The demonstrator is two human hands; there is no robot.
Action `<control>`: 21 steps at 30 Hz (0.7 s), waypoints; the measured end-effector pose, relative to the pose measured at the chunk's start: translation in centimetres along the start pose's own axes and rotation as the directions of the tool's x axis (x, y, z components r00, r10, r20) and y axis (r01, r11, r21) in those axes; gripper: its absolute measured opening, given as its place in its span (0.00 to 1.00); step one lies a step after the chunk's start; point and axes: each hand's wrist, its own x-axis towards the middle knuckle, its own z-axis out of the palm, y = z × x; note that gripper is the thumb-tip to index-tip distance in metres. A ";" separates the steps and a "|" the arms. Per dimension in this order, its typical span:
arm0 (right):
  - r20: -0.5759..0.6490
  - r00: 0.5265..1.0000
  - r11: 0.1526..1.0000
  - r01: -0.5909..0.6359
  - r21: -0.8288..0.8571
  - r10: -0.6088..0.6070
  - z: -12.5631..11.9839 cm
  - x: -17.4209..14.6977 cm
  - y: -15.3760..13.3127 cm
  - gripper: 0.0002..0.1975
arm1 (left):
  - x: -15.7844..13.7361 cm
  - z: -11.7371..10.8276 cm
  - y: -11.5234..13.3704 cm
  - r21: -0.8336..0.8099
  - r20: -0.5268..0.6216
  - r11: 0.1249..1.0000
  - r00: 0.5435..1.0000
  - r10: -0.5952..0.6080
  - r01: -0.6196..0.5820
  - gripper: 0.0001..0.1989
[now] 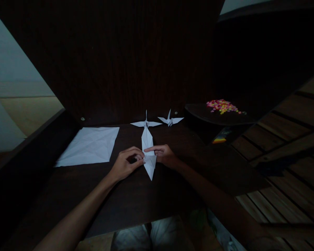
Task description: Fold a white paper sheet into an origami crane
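A long, narrow folded piece of white paper (148,146) lies on the dark wooden table (125,205), pointed at both ends. My left hand (126,163) pinches its left edge near the middle. My right hand (163,154) presses on its right side, index finger laid across the paper. Two finished white paper cranes stand at the back of the table: one (146,123) just beyond the folded piece, another (170,120) to its right.
A creased flat white sheet (90,145) lies on the table's left side. A dark tray (225,120) with a pile of small colourful bits (222,106) sits at the right. A dark wooden panel rises behind the table; wooden slats run along the right.
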 end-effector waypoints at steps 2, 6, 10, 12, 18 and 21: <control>0.004 1.000 1.000 -0.005 0.003 0.005 0.1 0.0 0.0 0.21 | 0.0 0.0 -0.1 -0.006 0.011 1.000 1.000 -0.009 0.010 0.05; 0.017 1.000 1.000 -0.005 -0.015 0.005 0.3 0.0 0.0 0.20 | -0.1 0.0 -0.5 -0.026 0.048 0.999 0.998 -0.028 0.030 0.05; 0.011 1.000 0.998 -0.020 -0.054 0.021 0.6 -0.1 0.0 0.19 | -0.1 0.2 -0.6 -0.070 0.000 0.995 0.998 -0.068 0.068 0.06; -0.012 1.000 0.998 -0.022 -0.052 0.021 0.7 -0.1 -0.1 0.19 | -0.1 0.4 -0.6 -0.122 -0.036 0.987 0.994 -0.105 0.100 0.07; -0.149 0.988 1.000 -0.026 0.018 0.028 0.8 0.0 0.0 0.21 | 0.2 0.7 -0.7 -0.252 -0.108 0.934 0.952 -0.287 0.253 0.12; -0.169 0.986 1.000 -0.001 0.029 0.006 0.9 0.2 0.0 0.24 | 0.2 0.7 -0.7 -0.276 -0.149 0.919 0.933 -0.329 0.280 0.13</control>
